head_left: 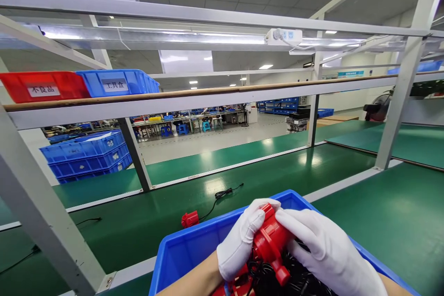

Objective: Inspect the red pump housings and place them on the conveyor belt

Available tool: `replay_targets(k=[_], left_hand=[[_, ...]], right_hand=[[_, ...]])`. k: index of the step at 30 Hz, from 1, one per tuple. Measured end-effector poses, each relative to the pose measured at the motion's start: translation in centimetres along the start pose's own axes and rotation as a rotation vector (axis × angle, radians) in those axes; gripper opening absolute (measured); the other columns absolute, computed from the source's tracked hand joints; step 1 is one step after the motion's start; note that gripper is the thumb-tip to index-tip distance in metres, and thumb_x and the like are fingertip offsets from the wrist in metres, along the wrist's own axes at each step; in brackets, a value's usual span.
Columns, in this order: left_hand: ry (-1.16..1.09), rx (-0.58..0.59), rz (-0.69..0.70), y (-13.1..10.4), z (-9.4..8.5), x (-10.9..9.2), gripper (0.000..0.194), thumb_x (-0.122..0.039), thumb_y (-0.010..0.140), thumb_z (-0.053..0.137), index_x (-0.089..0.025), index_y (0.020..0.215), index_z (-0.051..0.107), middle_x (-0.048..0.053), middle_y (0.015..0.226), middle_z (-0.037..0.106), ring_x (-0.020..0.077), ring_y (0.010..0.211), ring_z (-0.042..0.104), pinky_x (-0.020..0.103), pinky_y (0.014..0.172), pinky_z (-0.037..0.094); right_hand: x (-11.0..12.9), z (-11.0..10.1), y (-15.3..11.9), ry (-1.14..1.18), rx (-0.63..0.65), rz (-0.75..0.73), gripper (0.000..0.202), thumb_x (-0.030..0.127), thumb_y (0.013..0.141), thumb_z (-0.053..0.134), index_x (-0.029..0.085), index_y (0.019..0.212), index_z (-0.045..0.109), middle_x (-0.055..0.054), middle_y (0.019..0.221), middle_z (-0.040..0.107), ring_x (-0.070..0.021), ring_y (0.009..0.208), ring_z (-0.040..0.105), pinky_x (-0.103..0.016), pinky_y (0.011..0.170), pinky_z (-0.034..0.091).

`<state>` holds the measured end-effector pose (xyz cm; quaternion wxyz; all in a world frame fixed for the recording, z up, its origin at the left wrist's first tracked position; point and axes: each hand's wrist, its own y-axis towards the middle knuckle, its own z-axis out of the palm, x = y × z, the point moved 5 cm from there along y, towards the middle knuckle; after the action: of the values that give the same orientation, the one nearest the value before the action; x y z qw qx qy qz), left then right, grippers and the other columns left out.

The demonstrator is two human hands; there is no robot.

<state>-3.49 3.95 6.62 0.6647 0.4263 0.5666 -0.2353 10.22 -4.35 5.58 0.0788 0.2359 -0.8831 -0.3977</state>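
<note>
Both hands wear white gloves and hold one red plastic part (272, 239) over a blue bin (187, 249). My left hand (241, 238) wraps round its left side, with the fingers near its top. From the right, my right hand (322, 245) grips the same part, fingertips by its upper end. A short red spout on the part points down. Below it in the bin lie black coiled cables (298, 273) and more red parts (239, 282), partly hidden by the hands.
Another red part (190, 219) with a black cable (224, 193) lies on the green belt (163, 208) behind the bin. Metal posts (133, 152) carry a shelf with a red bin (45, 87) and a blue bin (118, 82). Stacked blue crates (86, 155) stand at the left.
</note>
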Motion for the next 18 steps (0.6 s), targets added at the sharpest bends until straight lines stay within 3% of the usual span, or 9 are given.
replay_targets(k=[3,6,8,10,14,18], left_hand=[[-0.051,-0.075,-0.007,-0.1,0.2,0.4,0.037,-0.044,0.101,0.037,-0.020,0.119,0.060,0.008,0.128,0.059,0.0265,0.123,0.050,0.039,0.110,0.035],[-0.171,-0.216,-0.017,0.0,0.1,1.1,0.039,-0.048,0.100,0.038,-0.019,0.109,0.062,0.006,0.112,0.062,0.0228,0.108,0.054,0.035,0.102,0.039],[-0.296,-0.311,-0.036,0.2,-0.1,2.1,0.041,-0.051,0.099,0.039,-0.018,0.106,0.062,0.005,0.105,0.062,0.0198,0.100,0.054,0.032,0.097,0.040],[-0.440,-0.370,-0.085,0.3,-0.3,3.5,0.042,-0.056,0.097,0.044,-0.018,0.104,0.062,0.003,0.099,0.061,0.0173,0.094,0.054,0.030,0.093,0.040],[-0.601,-0.338,-0.208,0.4,0.1,5.9,0.046,-0.064,0.092,0.048,-0.019,0.095,0.058,-0.001,0.083,0.056,0.0138,0.077,0.050,0.028,0.081,0.041],[-0.524,-0.222,-0.309,0.3,0.4,6.6,0.048,-0.065,0.093,0.045,-0.019,0.092,0.059,-0.001,0.079,0.059,0.0148,0.075,0.052,0.030,0.081,0.041]], right_hand=[[-0.8,0.3,-0.3,0.074,-0.022,0.140,0.061,0.020,0.097,0.051,0.031,0.150,0.025,-0.006,0.128,0.061,-0.0183,0.105,0.064,-0.033,0.092,0.053],[-1.8,0.3,-0.6,0.156,-0.013,0.320,0.033,0.028,0.097,0.051,0.029,0.129,0.048,-0.002,0.108,0.066,-0.0154,0.086,0.065,-0.027,0.076,0.054],[-2.1,0.8,-0.8,0.277,0.107,0.430,0.017,0.036,0.099,0.047,0.026,0.107,0.057,0.001,0.090,0.065,-0.0131,0.073,0.062,-0.025,0.066,0.050],[-1.9,1.4,-0.9,0.406,0.263,0.481,0.026,0.044,0.100,0.043,0.024,0.092,0.058,0.002,0.080,0.062,-0.0123,0.068,0.058,-0.024,0.063,0.047],[-0.9,2.6,-0.8,0.355,0.426,0.485,0.030,0.051,0.092,0.055,0.022,0.086,0.057,0.002,0.077,0.062,-0.0135,0.065,0.054,-0.025,0.059,0.039],[-0.2,3.1,-0.7,0.210,0.391,0.423,0.036,0.052,0.097,0.046,0.021,0.080,0.056,0.001,0.074,0.062,-0.0138,0.064,0.054,-0.027,0.060,0.036]])
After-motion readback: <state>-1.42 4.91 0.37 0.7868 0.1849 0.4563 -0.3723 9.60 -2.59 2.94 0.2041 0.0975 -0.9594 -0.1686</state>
